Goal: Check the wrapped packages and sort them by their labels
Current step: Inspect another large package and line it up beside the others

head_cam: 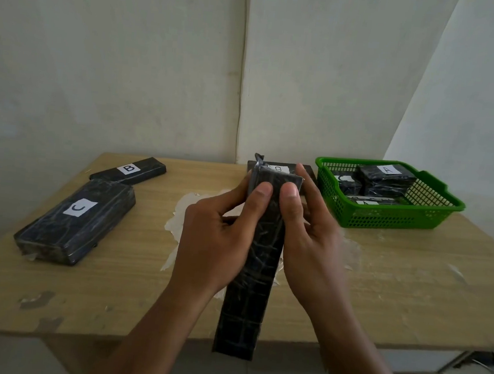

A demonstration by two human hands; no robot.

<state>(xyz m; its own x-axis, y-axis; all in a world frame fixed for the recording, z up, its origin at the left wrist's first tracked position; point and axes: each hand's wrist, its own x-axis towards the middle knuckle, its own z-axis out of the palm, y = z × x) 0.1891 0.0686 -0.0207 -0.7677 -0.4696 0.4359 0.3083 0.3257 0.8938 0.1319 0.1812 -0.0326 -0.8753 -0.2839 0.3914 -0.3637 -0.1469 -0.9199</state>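
Both hands hold one long, narrow black wrapped package (255, 263) upright-tilted above the near edge of the tabletop (395, 291), its top end leaning away and its bottom end hanging past the edge.

Left hand (213, 238): fingers (261, 197) curled partway around the package's left side, thumb pressed flat on the front face near the top. Grasping, not clenched.

Right hand (313, 238): thumb on the front face just beside the left thumb; remaining fingers (302, 174) extend up behind the package's right edge, index tip reaching the top corner. Also grasping the package.

No label shows on the held package's facing side. A loose tab of wrap sticks up from its top left corner.

Relative to the held package:
- Directly behind its top end, a flat dark package with a white label "B" (277, 168) lies on the tabletop, mostly hidden.
- Left and far: slim black package labelled "B" (129, 169), lying flat.
- Left and nearer: larger black block labelled "C" (76, 218), lying flat, its far corner touching or overlapping the slim "B" package.
- Right and far: green plastic basket (387, 218) with several wrapped packages; the top one reads "A" (387, 176), one beside it reads "C" (344, 181), a lower one also shows "A".
- Beneath: pale scuffed patch (182, 219) on the tabletop.
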